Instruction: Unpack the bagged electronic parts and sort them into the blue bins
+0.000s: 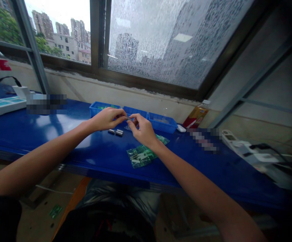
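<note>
My left hand (109, 118) and my right hand (142, 129) meet above the blue bench (60, 134), fingertips pinched together on a small part (129, 118) that is too small to name. Two small silver metal pieces (116, 131) lie on the bench just below my left hand. A clear bag of green circuit boards (141, 156) lies under my right wrist, with another green board (163, 138) beside it.
Three blue plastic trays (162, 122) line the back of the bench under the window. A white power strip (2, 106) lies at far left, another power strip with cables (251, 151) at right. A red-yellow carton (195, 117) leans on the wall.
</note>
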`<control>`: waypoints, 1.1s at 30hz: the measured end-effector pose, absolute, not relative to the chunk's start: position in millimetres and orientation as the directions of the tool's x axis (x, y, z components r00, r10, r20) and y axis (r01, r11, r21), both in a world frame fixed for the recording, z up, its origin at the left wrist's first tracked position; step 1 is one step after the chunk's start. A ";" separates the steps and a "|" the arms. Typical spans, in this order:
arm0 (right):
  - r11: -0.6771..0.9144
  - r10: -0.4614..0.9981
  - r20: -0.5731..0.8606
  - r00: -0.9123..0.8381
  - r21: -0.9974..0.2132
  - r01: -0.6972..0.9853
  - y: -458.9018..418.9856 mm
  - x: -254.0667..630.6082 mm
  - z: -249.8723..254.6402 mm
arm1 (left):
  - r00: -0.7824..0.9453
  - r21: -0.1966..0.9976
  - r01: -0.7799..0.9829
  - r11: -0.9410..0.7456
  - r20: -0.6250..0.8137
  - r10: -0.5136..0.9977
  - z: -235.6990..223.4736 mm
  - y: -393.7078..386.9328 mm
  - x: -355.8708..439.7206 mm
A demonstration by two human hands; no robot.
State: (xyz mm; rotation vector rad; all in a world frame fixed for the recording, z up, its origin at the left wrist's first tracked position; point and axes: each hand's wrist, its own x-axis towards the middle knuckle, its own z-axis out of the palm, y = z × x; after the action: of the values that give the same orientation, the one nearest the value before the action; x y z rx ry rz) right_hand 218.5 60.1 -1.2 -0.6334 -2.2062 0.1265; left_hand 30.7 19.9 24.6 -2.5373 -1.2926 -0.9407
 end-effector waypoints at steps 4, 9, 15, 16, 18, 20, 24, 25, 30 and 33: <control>0.883 0.454 0.701 -0.550 -0.270 0.385 60.4 218.8 -2.7 | 0.441 0.121 0.784 -0.609 0.581 0.684 25.0 20.2 31.2; 0.895 0.424 0.721 -0.548 -0.243 0.374 60.3 217.4 -2.4 | 0.444 0.142 0.784 -0.604 0.552 0.706 25.6 19.5 31.8; 0.887 0.437 0.733 -0.522 -0.254 0.386 60.4 217.1 -0.7 | 0.456 0.177 0.732 -0.658 0.590 0.666 25.2 17.2 32.4; 0.886 0.440 0.732 -0.520 -0.260 0.384 60.7 217.2 -0.9 | 0.452 0.170 0.736 -0.655 0.597 0.662 24.9 17.2 32.5; 0.880 0.456 0.728 -0.512 -0.284 0.381 61.4 217.6 -1.7 | 0.445 0.151 0.751 -0.643 0.604 0.661 24.2 17.8 32.6; 0.874 0.472 0.723 -0.504 -0.307 0.378 61.7 218.0 -2.5 | 0.447 0.134 0.760 -0.636 0.604 0.660 23.5 18.7 32.4; 0.884 0.451 0.726 -0.519 -0.283 0.372 60.2 218.0 -1.8 | 0.459 0.112 0.765 -0.635 0.597 0.658 23.7 20.8 31.8; 0.889 0.438 0.730 -0.525 -0.265 0.373 60.3 217.9 -1.2 | 0.466 0.109 0.766 -0.634 0.586 0.663 24.4 21.4 31.4; 0.872 0.430 0.740 -0.517 -0.193 0.450 76.5 222.5 0.2 | 0.501 0.100 0.812 -0.575 0.384 0.775 30.7 24.1 20.6; 0.808 0.485 0.754 -0.444 -0.191 0.558 99.6 231.6 -2.7 | 0.482 0.132 0.851 -0.508 0.184 0.856 31.1 24.7 8.2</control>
State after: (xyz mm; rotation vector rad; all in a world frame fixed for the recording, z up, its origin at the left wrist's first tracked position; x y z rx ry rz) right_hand 231.6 99.6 -2.7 -0.7664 -2.1191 -0.1063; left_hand 8.2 24.7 31.1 -2.7237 -1.5695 -0.3592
